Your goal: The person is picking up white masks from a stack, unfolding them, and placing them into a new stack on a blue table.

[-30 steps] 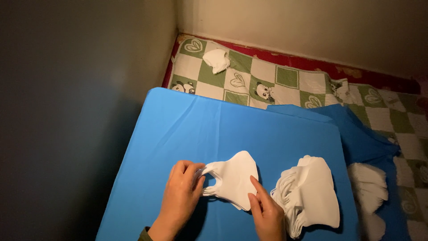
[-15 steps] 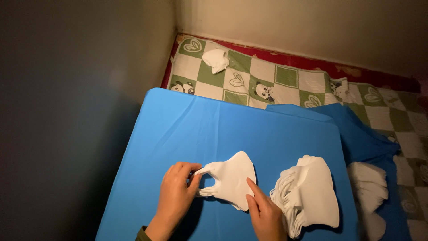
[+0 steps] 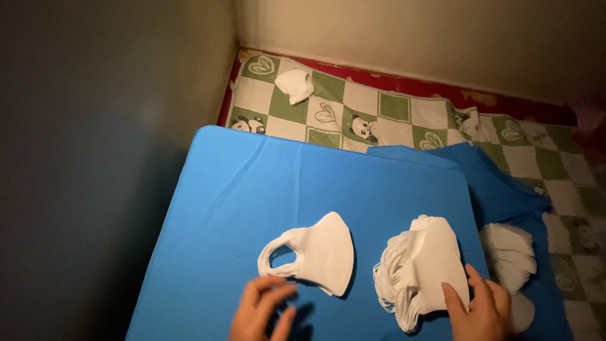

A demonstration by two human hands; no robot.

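Note:
A folded white face mask (image 3: 319,256) lies flat on the blue table cover (image 3: 265,189), its ear loops to the left. My left hand (image 3: 262,309) hovers just below those loops, fingers spread, holding nothing. A stack of several white masks (image 3: 420,271) sits to the right. My right hand (image 3: 476,309) rests its fingertips on the lower right part of that stack.
Another pile of white masks (image 3: 511,256) lies off the table's right edge on blue cloth. A single crumpled mask (image 3: 295,85) sits on the green-and-white checkered mat (image 3: 379,113) near the wall corner. Walls close in on the left and far side.
Both hands have let go of the single mask. The left hand has drawn back toward me; the right hand has moved right onto the stack.

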